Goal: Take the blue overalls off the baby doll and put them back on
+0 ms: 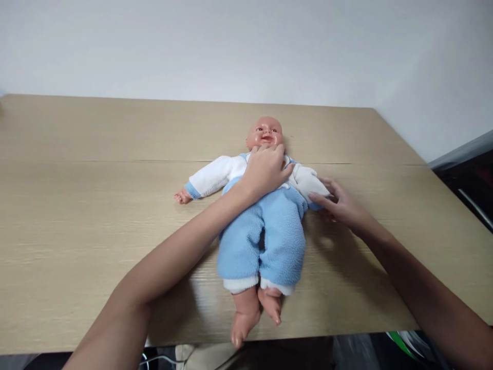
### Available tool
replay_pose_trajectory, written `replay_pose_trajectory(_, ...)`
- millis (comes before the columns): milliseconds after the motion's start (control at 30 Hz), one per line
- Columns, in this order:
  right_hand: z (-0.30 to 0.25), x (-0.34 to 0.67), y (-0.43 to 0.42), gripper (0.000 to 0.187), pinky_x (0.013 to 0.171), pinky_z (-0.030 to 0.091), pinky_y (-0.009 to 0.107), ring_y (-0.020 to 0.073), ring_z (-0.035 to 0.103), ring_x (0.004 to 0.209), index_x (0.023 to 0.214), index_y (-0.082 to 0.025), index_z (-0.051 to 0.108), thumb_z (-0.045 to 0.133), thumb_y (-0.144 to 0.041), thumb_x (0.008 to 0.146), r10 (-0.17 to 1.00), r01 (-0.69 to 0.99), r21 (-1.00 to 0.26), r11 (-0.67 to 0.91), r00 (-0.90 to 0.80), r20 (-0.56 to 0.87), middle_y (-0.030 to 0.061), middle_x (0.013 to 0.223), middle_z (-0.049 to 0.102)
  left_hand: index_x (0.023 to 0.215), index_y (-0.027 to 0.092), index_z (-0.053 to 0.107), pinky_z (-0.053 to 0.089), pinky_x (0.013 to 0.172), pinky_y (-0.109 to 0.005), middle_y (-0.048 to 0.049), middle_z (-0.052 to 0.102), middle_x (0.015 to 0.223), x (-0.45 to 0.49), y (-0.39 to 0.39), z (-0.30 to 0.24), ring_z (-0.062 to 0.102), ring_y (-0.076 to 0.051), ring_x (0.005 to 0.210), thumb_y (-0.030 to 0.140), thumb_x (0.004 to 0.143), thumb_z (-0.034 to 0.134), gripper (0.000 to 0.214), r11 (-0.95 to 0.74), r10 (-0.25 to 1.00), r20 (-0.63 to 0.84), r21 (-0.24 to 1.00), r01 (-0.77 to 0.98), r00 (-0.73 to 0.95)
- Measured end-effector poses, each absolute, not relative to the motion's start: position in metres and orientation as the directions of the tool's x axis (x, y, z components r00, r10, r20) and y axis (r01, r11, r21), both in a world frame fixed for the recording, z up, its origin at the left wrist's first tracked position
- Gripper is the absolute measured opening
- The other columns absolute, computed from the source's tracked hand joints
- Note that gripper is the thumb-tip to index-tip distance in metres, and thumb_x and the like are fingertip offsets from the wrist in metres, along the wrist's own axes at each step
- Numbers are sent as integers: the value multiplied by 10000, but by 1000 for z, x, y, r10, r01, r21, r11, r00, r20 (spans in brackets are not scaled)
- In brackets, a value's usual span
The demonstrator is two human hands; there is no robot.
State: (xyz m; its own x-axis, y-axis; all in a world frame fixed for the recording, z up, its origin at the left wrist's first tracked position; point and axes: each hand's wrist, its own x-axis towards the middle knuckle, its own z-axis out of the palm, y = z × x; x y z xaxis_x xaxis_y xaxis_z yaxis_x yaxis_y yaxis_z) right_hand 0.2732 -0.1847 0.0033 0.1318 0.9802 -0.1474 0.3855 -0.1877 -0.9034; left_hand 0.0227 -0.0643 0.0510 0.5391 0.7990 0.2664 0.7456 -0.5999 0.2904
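Note:
A baby doll (265, 236) in a white top and blue fleece trousers lies on its back on the wooden table (96, 205), head toward the wall, bare feet at the near edge. My left hand (265, 169) rests on the doll's chest just under its chin, fingers curled against the collar. My right hand (339, 203) is at the doll's sleeve on the right, fingers closed around the cuff end of that white sleeve. The doll's other arm stretches out to the left, its small hand bare on the table.
The light wooden table meets a plain white wall (231, 46) at the back. Past the table's right edge is a dark object (470, 180). Below the near edge, cables and a green item (404, 341) show on the floor.

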Motion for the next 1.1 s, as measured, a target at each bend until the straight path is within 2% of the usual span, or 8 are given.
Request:
replay_pose_trajectory(67, 4, 283, -180, 749, 854, 755, 486, 379, 862, 1139, 1454, -326, 831, 997, -810, 907, 994, 498, -863, -91, 94, -51, 133, 1388, 897, 1248, 151, 743, 538, 1207, -572, -277, 869, 1395, 23, -63, 48, 773, -449, 1384, 403, 1208, 625, 282, -601, 798, 278, 313, 735, 534)
replay_pose_trajectory(133, 10, 298, -175, 674, 1023, 754, 575, 424, 854, 1232, 1360, -321, 882, 984, -815, 914, 997, 557, -828, -73, 32, -66, 134, 1369, 916, 1230, 159, 738, 538, 1201, -571, -278, 870, 1378, 23, -61, 45, 777, -451, 1363, 405, 1202, 628, 272, -594, 803, 284, 329, 734, 524)
replay_pose_trajectory(367, 26, 342, -160, 668, 978, 733, 576, 425, 853, 1128, 1245, -309, 913, 999, -819, 822, 979, 621, -764, -173, 26, -200, 127, 1261, 929, 1252, 177, 728, 545, 1180, -535, -234, 879, 1320, 23, -59, 41, 792, -407, 1301, 385, 1180, 652, 234, -578, 815, 303, 378, 723, 493)
replay_pose_trajectory(767, 13, 358, -156, 700, 1061, 720, 594, 425, 843, 1203, 1357, -292, 858, 996, -726, 825, 990, 635, -761, -136, 69, -120, 139, 1346, 908, 1304, 153, 768, 561, 1216, -582, -244, 873, 1314, 18, -59, 49, 777, -434, 1322, 446, 1202, 620, 343, -600, 799, 310, 345, 722, 516)
replay_pose_trajectory(900, 7, 346, -159, 649, 1213, 647, 737, 501, 808, 1371, 1388, -299, 823, 883, -725, 902, 991, 766, -642, -8, 91, 96, 181, 1458, 861, 1136, 179, 803, 611, 1114, -537, -209, 888, 1207, 8, -52, 59, 806, -405, 1209, 371, 1144, 650, 245, -586, 810, 278, 373, 719, 516)
replay_pose_trajectory(1000, 11, 317, -169, 581, 1429, 360, 904, 577, 669, 1613, 1413, -294, 815, 837, -644, 948, 919, 902, -403, 152, 20, 393, 209, 1619, 791, 1015, 209, 784, 632, 1064, -516, -166, 888, 1134, 3, -47, 61, 807, -378, 1147, 267, 1068, 672, 136, -577, 816, 262, 411, 706, 514)
replay_pose_trajectory(1033, 14, 305, -174, 548, 1466, 281, 911, 574, 644, 1648, 1423, -302, 812, 829, -612, 972, 896, 912, -358, 201, -23, 444, 196, 1653, 779, 1011, 213, 779, 636, 1077, -516, -158, 885, 1124, 2, -46, 61, 805, -371, 1144, 249, 1060, 669, 126, -581, 813, 263, 421, 696, 520)
replay_pose_trajectory(1100, 18, 280, -183, 433, 1470, 338, 842, 523, 697, 1596, 1400, -330, 813, 795, -574, 1042, 884, 864, -394, 314, -115, 452, 156, 1600, 820, 1056, 210, 778, 632, 1150, -530, -156, 874, 1142, 1, -44, 58, 794, -373, 1186, 225, 1058, 663, 116, -603, 796, 276, 433, 670, 539)
